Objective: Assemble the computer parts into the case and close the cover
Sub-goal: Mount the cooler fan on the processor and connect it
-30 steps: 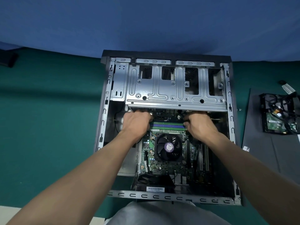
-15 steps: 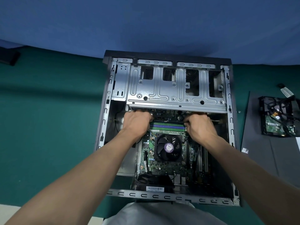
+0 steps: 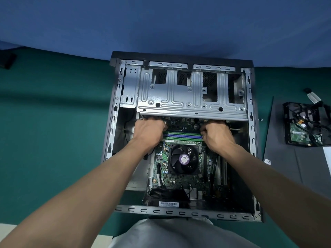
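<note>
one case (image 3: pixel 116 97), one motherboard (image 3: pixel 179 182), one cooler fan (image 3: pixel 184 159), one hard drive (image 3: pixel 299 131), one left hand (image 3: pixel 148 130) and one right hand (image 3: pixel 217 136)

A dark green cloth (image 3: pixel 53 122) covers the tabletop and runs back to a blue backdrop (image 3: pixel 161 24), which rises behind it in one plain colour with soft shading. At the far left edge a black object (image 3: pixel 7 59) sits on the cloth, cut off by the frame and too dark to identify. A pale strip of surface (image 3: pixel 7 228) shows in the bottom left corner, just past the cloth's near edge.
</note>
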`<control>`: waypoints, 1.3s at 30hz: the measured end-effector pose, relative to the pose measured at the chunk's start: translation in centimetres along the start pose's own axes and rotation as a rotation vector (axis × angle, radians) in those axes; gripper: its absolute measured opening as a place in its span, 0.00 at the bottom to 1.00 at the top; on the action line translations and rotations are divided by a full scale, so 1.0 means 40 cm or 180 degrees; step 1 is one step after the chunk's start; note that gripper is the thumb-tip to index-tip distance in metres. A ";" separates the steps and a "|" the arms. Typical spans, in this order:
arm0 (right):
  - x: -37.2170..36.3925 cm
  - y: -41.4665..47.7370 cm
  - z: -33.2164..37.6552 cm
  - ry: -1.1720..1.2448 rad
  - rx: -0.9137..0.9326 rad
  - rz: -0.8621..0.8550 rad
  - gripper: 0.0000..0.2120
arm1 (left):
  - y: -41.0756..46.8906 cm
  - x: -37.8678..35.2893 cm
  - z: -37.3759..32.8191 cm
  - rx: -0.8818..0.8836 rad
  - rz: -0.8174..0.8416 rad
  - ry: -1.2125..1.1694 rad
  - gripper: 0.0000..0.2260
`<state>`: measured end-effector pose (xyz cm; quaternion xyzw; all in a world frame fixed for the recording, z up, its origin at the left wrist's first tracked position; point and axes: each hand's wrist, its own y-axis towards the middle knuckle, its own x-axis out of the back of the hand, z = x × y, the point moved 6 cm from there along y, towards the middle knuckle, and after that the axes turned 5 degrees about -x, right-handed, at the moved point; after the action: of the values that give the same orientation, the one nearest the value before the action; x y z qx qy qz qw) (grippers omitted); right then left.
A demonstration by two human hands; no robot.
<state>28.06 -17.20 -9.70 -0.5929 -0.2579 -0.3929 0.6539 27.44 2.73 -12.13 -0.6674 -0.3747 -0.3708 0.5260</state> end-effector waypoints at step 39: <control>-0.047 0.061 -0.040 0.0643 -0.1197 -0.0116 0.19 | -0.025 -0.004 -0.005 0.0369 -0.0112 -0.0590 0.16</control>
<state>28.80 -18.42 -12.87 -0.6573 -0.1239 -0.5032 0.5472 26.46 2.69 -11.82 -0.6606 -0.4542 -0.2944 0.5202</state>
